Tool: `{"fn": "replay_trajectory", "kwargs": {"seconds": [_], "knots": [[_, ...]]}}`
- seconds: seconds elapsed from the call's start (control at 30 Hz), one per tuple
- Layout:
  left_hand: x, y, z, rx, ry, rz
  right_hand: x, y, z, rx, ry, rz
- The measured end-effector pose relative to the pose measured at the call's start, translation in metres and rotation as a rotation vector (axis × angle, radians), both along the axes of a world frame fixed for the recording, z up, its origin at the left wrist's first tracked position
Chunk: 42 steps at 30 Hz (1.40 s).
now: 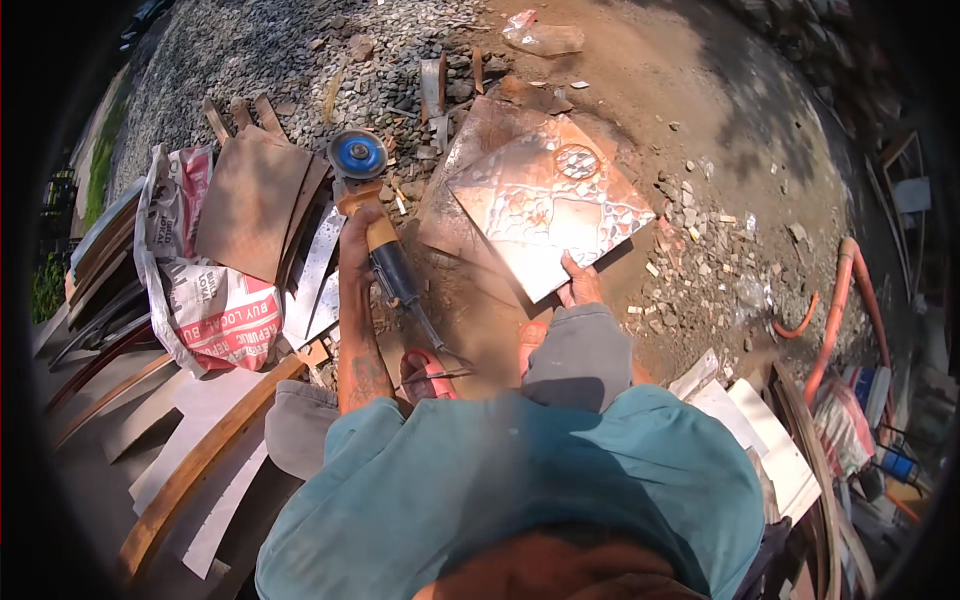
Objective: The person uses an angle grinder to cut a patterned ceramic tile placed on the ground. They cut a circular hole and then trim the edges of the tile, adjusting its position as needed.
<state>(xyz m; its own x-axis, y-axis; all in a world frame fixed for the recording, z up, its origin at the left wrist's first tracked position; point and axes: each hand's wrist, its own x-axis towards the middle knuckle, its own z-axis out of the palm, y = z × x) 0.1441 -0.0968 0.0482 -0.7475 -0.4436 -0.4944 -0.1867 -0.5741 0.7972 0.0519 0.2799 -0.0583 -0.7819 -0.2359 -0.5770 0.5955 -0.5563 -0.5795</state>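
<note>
Far left, long boards (180,420) run out of view into the dark rim. Beside them, a printed sack (225,315), partly hidden by leaning brown panels (250,205). Gravel (260,65) fills the ground's upper-left corner.

Left hand (357,240): clamped on angle grinder (385,255), fingers around the body just behind the head; finger ends partly hidden. Blue disc (358,154) points away from the person, apart from the slab's left edge, with a strip of ground between. Can't tell if the disc spins. Cord drops toward the reddish footwear (430,378), mostly covered by the body.

Mid ground: patterned tile (545,190), corner-on, overlapping a brown slab (448,225) and hiding most of it. Tile's near corner juts past the slab; can't tell if full contact.

Right hand (580,284): clamped on tile beside its near corner, thumb on top, other fingers mostly hidden.

Right of tile: rubble (690,225), then brown earth giving room toward the ground's upper-right edge. Orange hose (838,310); clutter beyond blurred.
</note>
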Motion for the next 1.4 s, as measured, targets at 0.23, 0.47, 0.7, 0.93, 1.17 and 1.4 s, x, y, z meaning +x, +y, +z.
{"fn": "replay_trajectory", "kwargs": {"seconds": [0.23, 0.47, 0.7, 0.93, 1.17, 1.4], "knots": [[-0.022, 0.042, 0.018, -0.070, -0.070, -0.115, 0.046, -0.064, 0.032, -0.245, -0.395, 0.662], [-0.036, 0.080, 0.003, -0.456, -0.172, -0.290, 0.008, -0.093, 0.061, -0.086, -0.310, 1.110], [-0.082, 0.167, -0.040, -0.673, -0.206, -0.395, 0.033, -0.061, 0.072, 0.120, 0.280, 0.753], [-0.096, 0.193, -0.054, -0.740, -0.268, -0.474, 0.039, -0.046, 0.047, 0.295, 0.167, 0.641], [-0.093, 0.203, -0.030, -0.909, -0.522, -0.555, 0.037, -0.045, 0.054, 0.549, 0.102, 0.825], [-0.095, 0.197, -0.052, -0.934, -0.427, -0.553, 0.046, -0.041, 0.016, 0.479, 0.325, 0.807]]}}
